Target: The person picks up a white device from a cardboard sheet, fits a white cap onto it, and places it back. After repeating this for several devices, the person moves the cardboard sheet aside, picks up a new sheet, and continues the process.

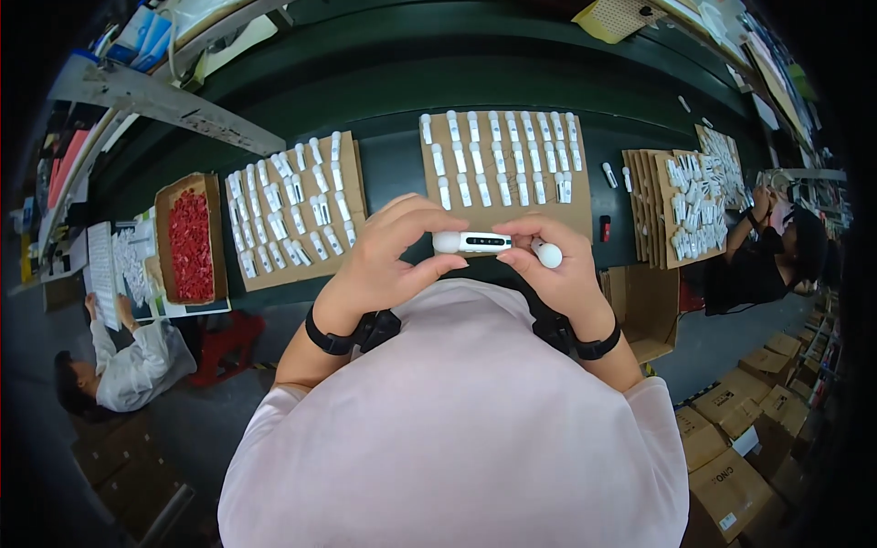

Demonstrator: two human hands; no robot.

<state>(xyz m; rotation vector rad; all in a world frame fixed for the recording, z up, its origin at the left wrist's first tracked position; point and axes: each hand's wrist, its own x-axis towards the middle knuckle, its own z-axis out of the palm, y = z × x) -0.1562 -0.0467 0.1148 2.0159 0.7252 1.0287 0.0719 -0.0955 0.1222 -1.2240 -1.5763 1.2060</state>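
Level in front of my chest is a small white wand-shaped device with a rounded head and a dark strip of buttons along its body. The thumb and forefinger of my left hand close about its rounded end. With thumb and fingertips, my right hand pinches the other end. A second white wand-shaped device is tucked in the fingers of that same hand, its rounded end poking out. Just beyond, a cardboard sheet bears rows of similar devices.
Left, another cardboard sheet carries more devices, beside a box of red parts. A small red object lies right of the middle sheet. Stacked cardboard trays stand farther right, above an open carton. People sit at both sides.
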